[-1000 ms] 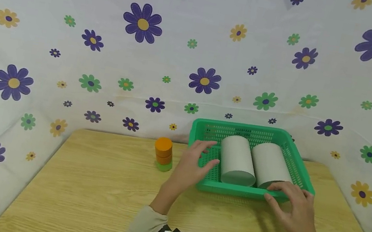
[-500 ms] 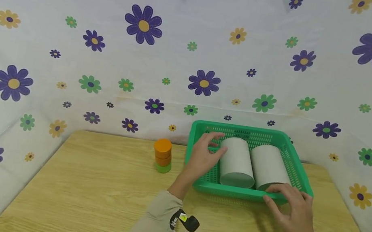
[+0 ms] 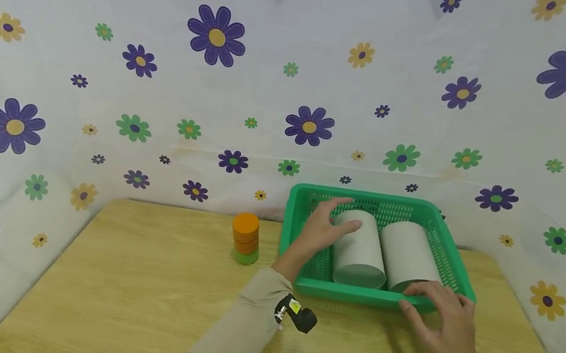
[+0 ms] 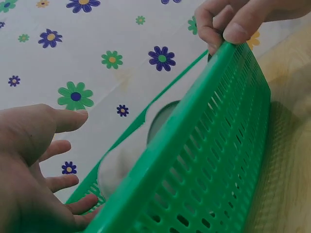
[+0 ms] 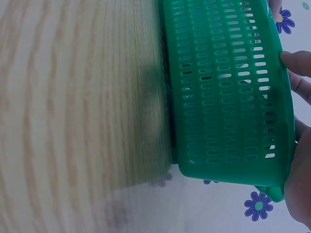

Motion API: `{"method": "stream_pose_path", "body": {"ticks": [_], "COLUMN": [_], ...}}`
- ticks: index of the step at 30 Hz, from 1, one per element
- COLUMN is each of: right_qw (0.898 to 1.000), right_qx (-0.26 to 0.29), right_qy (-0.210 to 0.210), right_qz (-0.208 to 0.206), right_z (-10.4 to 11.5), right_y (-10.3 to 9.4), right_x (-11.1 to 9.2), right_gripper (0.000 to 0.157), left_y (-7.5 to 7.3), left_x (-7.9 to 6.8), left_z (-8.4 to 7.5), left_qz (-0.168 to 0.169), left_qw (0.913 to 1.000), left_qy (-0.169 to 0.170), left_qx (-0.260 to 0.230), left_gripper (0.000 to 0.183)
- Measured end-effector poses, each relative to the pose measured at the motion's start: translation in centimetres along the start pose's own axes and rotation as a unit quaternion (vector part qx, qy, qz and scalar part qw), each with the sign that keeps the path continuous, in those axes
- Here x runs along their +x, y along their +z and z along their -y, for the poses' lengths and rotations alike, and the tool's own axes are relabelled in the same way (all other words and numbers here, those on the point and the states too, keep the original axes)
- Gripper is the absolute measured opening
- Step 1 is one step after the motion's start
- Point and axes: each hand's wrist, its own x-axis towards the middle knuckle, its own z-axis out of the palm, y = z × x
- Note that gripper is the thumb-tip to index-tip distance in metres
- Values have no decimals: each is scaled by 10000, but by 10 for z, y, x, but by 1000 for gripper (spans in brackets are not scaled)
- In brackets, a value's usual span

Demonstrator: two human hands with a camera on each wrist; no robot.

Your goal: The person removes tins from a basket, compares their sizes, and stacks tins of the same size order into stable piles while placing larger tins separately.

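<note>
Two white cylinders, the left one point(image 3: 364, 256) and the right one point(image 3: 410, 254), lie on their sides in a green plastic basket point(image 3: 342, 291) with slotted walls. My left hand point(image 3: 320, 231) reaches over the basket's left part, fingers and thumb spread at the upper left side of the left cylinder. In the left wrist view, that hand point(image 4: 29, 160) shows parted fingers beside the basket's rim. My right hand point(image 3: 445, 328) pinches the near rim toward the right corner, thumb outside and fingers inside. The right wrist view shows the basket's slotted outer wall point(image 5: 221, 104) beside the right hand point(image 5: 300, 165).
A small upright stack of orange and green round pieces point(image 3: 246, 238) stands on the wooden table point(image 3: 140, 290), left of the basket. Behind the table hangs a white cloth point(image 3: 252, 90) printed with flowers. A black wrist camera point(image 3: 301, 315) sits on the left sleeve.
My left hand has moved right and slightly away, from the basket's left side to the left cylinder. The right hand keeps its hold on the rim, and the cylinders have stayed in place.
</note>
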Motion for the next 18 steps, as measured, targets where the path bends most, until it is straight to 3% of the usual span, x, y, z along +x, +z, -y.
{"method": "stream_pose_path", "body": {"ticks": [5, 11, 18], "right_qw": [10000, 10000, 10000], "right_qx": [-28, -16, -22], "right_qy": [-6, 3, 23], "right_qz": [-53, -26, -12], "right_z": [1, 1, 2], "right_y": [1, 1, 1], "right_x": [0, 2, 1], "right_gripper": [30, 31, 28], "left_y": [7, 16, 23], "left_x": [9, 22, 30], "left_z": [2, 4, 18], "left_qz": [68, 68, 533], "left_qw": [9989, 9962, 9876], "left_qy": [-393, -871, -1470], "left_qx": [-236, 22, -145], "left_gripper": [64, 71, 84]}}
